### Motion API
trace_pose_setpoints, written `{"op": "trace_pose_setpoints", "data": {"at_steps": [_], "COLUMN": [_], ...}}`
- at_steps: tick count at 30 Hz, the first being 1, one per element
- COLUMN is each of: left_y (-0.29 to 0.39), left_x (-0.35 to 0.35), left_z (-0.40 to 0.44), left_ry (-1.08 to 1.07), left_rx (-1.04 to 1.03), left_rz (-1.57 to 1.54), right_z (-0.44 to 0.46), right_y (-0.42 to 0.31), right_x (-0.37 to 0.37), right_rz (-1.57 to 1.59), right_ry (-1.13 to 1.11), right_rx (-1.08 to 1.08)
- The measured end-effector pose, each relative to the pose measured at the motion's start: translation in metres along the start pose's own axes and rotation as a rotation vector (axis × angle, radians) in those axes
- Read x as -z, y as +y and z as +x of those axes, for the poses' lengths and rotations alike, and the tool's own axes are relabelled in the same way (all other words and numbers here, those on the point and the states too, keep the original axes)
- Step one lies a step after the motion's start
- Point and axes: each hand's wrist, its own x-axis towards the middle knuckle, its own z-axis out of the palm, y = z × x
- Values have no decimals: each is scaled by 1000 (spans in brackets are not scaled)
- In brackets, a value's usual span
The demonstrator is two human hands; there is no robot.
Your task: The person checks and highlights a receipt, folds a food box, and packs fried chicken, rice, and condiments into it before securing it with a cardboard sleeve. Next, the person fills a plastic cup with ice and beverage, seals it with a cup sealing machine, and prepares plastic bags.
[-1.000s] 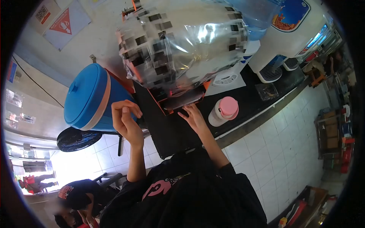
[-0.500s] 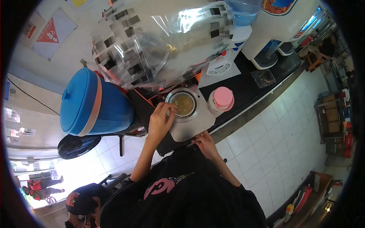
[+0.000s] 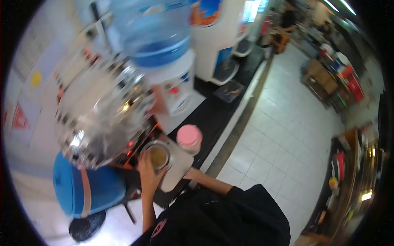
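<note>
A round cup with yellowish-green contents (image 3: 158, 157) sits in a metal ring on a flat metal plate (image 3: 179, 166), which juts from a machine draped with clear film (image 3: 104, 106). My left hand (image 3: 148, 169) is at the ring's near left side, thumb and fingers apart along the rim. Down at the plate's near right edge is my right hand (image 3: 189, 174); its fingers are mostly hidden and blurred. Close to the plate's right side stands a container with a pink lid (image 3: 189, 135).
A blue drum cooler (image 3: 96, 190) stands left of the machine. Behind are a water dispenser with a blue bottle (image 3: 158, 41) and a white drink machine (image 3: 211, 53) on the black counter (image 3: 213, 110). A fan (image 3: 87, 226) is low at left; tiled floor (image 3: 266, 135) lies right.
My view has swung to the right, so the counter things appear farther left. My left hand's pinched fingers have spread along the rim. My right hand stays by the plate's edge.
</note>
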Motion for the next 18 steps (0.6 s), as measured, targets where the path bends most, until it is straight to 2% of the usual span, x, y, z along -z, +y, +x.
{"op": "trace_pose_setpoints", "data": {"at_steps": [3, 4, 14, 18], "left_y": [5, -5, 19, 28], "left_x": [3, -13, 5, 7], "left_z": [-2, 1, 7, 10], "left_ry": [6, 16, 53, 90], "left_rx": [-62, -35, 117, 99], "left_rz": [-32, -37, -174, -201], "right_z": [-2, 6, 6, 10], "right_y": [-1, -2, -4, -7], "right_x": [-4, 4, 2, 2], "right_rz": [-38, -56, -156, -199], "right_ry": [-19, -27, -20, -20], "right_rx": [5, 9, 4, -18]}}
